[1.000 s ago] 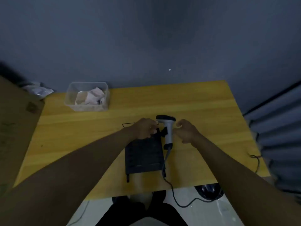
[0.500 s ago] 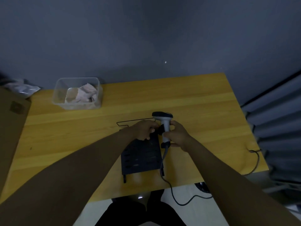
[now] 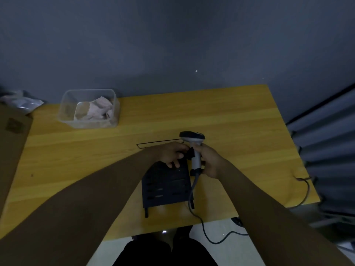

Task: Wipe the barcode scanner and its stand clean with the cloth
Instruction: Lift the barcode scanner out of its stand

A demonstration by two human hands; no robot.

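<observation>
Scanner, grey plastic with a dark curved head, stands upright beside the black slotted stand on the wooden worktop. Right hand clenches its handle; left hand rests loosely curled on the stand. Crumpled cloth lies in a clear tub far left of the scanner.

a brown cardboard box stands at the left edge of the yellow wooden surface. behind its far left corner lies a crumpled plastic bag.
</observation>
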